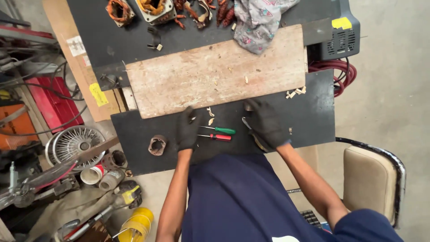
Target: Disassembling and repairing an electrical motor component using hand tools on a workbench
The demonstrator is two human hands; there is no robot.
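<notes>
While both gloved hands rest on the dark desk (313,112), the left hand (187,130) lies flat and released, a green screwdriver (219,130) and red screwdriver (217,136) just at its 3 o'clock. The right hand (266,123) is clenched around a small tool (247,122), at the 6 o'clock edge of the wooden board (215,74).

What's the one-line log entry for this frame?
left hand: gloved, resting by green screwdriver | right hand: gloved, holding a tool, kind unclear | red screwdriver: untouched | wooden board: beyond both hands

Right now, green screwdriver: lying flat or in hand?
Lying flat. The green screwdriver rests on the black table beside the red screwdriver, between both gloved hands, ungripped.
</notes>
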